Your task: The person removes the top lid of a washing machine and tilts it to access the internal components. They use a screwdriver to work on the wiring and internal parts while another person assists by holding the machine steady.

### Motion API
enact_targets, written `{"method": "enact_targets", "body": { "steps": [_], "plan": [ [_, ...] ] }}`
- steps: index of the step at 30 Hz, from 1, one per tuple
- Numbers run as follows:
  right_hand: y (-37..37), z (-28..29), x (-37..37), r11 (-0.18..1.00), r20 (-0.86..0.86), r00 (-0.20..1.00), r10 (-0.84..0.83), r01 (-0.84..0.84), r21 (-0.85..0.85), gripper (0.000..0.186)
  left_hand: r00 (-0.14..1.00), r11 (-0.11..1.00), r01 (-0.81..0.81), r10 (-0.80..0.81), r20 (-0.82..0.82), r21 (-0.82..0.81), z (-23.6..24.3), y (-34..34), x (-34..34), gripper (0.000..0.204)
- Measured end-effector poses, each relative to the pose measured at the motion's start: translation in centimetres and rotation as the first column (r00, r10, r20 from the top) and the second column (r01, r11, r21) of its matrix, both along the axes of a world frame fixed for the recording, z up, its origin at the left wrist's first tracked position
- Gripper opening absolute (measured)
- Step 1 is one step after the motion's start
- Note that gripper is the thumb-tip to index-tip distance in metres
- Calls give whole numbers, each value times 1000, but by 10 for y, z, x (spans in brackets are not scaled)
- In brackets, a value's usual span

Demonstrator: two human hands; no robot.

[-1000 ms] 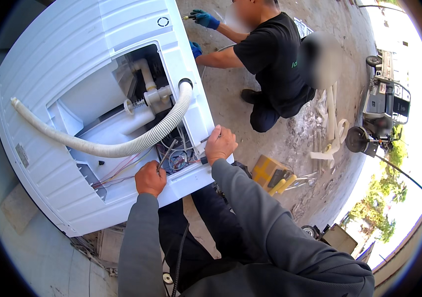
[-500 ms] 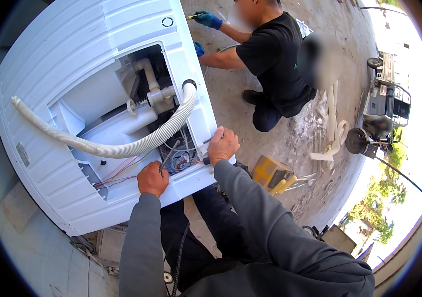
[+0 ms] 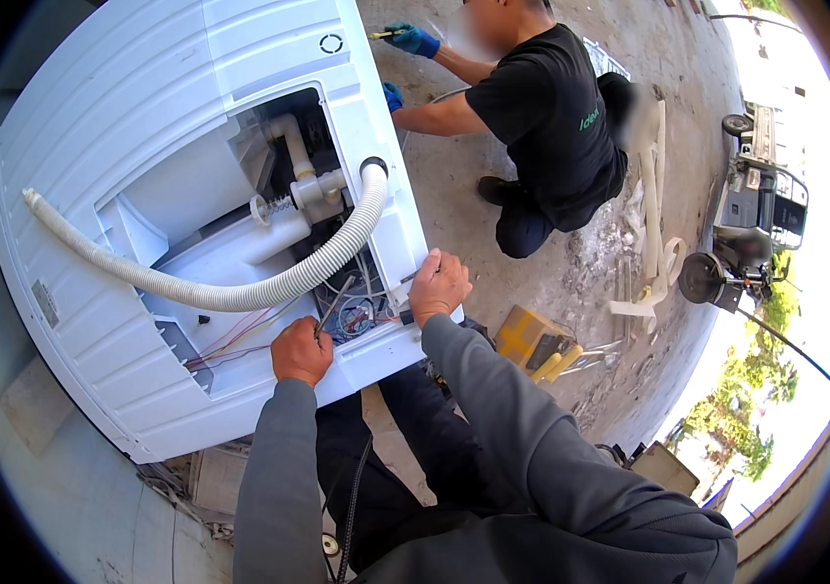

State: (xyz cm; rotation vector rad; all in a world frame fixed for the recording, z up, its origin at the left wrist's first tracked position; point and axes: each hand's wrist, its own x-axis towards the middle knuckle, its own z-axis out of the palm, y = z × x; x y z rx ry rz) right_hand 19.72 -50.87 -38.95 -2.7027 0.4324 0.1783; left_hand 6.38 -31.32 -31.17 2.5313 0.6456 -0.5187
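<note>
A white washing machine (image 3: 239,58) stands before me with its back opening exposing pipes and wiring. My left hand (image 3: 301,350) is closed around a thin metal rod-like tool (image 3: 337,300), whose tip points into the bundle of wires (image 3: 356,316) at the opening's lower corner. At the machine's right corner, my right hand (image 3: 439,287) is closed, fingers pinched near the panel edge. A slim metal piece shows by its fingertips, too small to name. The ribbed grey drain hose (image 3: 259,295) curves across the opening above both hands. White pipe fittings (image 3: 313,190) sit inside.
A co-worker (image 3: 556,127) in black crouches beyond the machine, blue-gloved hand (image 3: 413,40) holding a thin tool. A taped cardboard box (image 3: 524,333) and yellow-handled tools (image 3: 559,363) lie on the floor at right. Farther right stand white strips (image 3: 650,234) and a parked three-wheeler (image 3: 760,200).
The co-worker has shifted slightly to the right and turned the back a little more toward me. My hands and the machine have hardly moved.
</note>
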Motion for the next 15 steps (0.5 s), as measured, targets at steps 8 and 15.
{"method": "enact_targets", "body": {
  "steps": [8,15],
  "plan": [
    [1,2,1,1000,-7,1000,-2,2,-1,31,1000,1000,-5,5,-11,-10,2,1,1,13],
    [1,3,1,1000,-8,1000,-2,2,6,31,1000,1000,-15,15,-5,-10,5,-1,3,15]
  ]
}}
